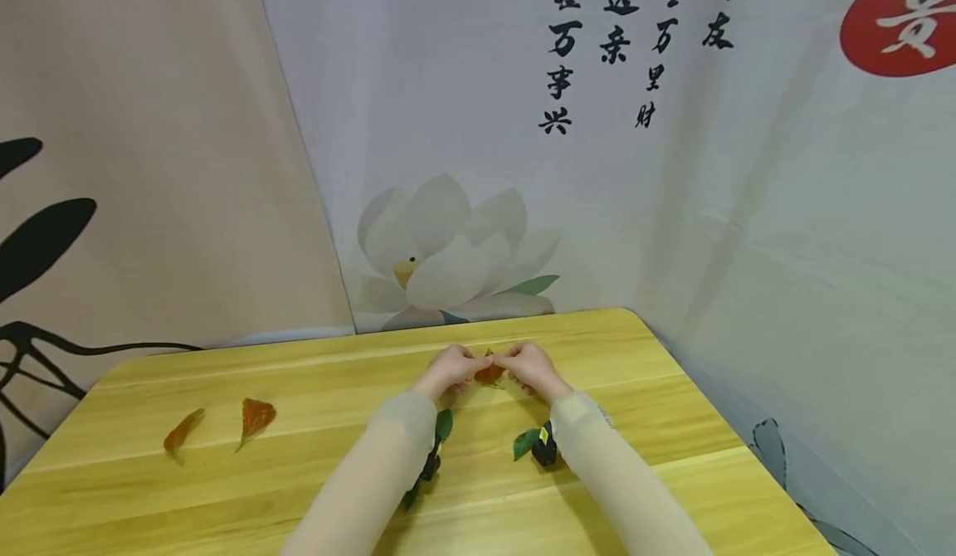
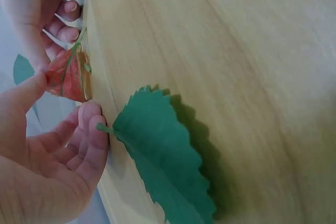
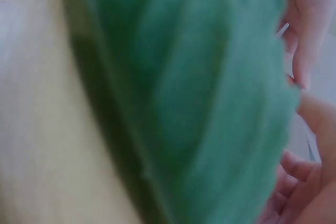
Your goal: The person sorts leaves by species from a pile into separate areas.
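Observation:
At the table's far edge, my left hand (image 1: 453, 370) and right hand (image 1: 529, 368) meet at a small red leaf (image 1: 489, 373). In the left wrist view both thumb tips press together at one edge of the red leaf (image 2: 68, 74), which has green veins. The left hand (image 2: 52, 156) keeps its other fingers bent beside it; the right hand (image 2: 39, 9) is above it in that view. The right wrist view shows the right hand (image 3: 310, 182) partly hidden by a large green leaf (image 3: 194, 98).
Two orange-red leaves (image 1: 257, 417) (image 1: 183, 431) lie on the left of the wooden table (image 1: 314, 456). Black objects are at both wrists, the right one (image 1: 545, 446) beside a green leaf (image 1: 525, 443). A printed cloth (image 1: 448, 83) hangs behind.

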Tool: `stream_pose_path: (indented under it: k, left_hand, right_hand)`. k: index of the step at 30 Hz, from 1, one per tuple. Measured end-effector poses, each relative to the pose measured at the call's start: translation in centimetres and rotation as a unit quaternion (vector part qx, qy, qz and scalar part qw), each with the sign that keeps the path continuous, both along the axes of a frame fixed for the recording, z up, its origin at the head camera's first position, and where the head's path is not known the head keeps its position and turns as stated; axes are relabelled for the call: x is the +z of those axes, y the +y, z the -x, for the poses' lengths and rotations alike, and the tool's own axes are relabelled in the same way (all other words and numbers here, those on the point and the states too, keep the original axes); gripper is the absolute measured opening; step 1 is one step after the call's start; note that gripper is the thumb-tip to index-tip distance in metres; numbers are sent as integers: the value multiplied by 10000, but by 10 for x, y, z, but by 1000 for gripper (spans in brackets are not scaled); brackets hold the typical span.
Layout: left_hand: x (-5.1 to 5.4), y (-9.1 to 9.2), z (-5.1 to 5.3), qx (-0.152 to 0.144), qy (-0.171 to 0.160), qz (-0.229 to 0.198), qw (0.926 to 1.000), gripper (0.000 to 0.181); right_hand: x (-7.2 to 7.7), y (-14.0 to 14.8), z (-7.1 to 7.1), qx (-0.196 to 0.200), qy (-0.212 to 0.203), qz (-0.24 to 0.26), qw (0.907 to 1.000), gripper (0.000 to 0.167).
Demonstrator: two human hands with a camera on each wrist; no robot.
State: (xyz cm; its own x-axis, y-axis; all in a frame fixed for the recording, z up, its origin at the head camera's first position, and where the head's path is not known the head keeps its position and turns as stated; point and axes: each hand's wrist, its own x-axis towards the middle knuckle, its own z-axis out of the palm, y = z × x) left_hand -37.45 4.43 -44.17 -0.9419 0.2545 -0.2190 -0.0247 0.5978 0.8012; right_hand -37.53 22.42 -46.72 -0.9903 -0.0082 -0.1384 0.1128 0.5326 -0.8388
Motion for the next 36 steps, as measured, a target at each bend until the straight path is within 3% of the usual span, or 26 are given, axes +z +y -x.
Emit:
stream_pose_path:
  k: [7, 13, 18, 24, 31, 36]
  left_hand:
    - [-4, 4, 1, 26, 399, 475, 9981, 38]
    - [-8, 7, 3, 35, 607, 674, 9959, 38]
    - [-9, 8, 1, -21, 777, 793, 9938, 38]
    - [-11, 9, 0, -6, 674, 813, 9944, 41]
    - [-12, 10, -1, -22, 736, 808, 9940, 40]
    - [-11, 10, -5, -20, 883, 1011, 9909, 40]
  right_hand:
    - [0, 0, -1, 177, 322, -187, 9992, 38]
    - [0, 1, -1, 173, 504, -673, 9963, 30]
    - [2, 2, -1, 163, 515, -924, 9943, 44]
    - [3, 6, 1, 279, 183, -749, 9966, 55]
    - [2, 12, 1, 264, 151, -639, 9975, 48]
    - [-5, 16, 0, -4, 54, -128, 9999, 44]
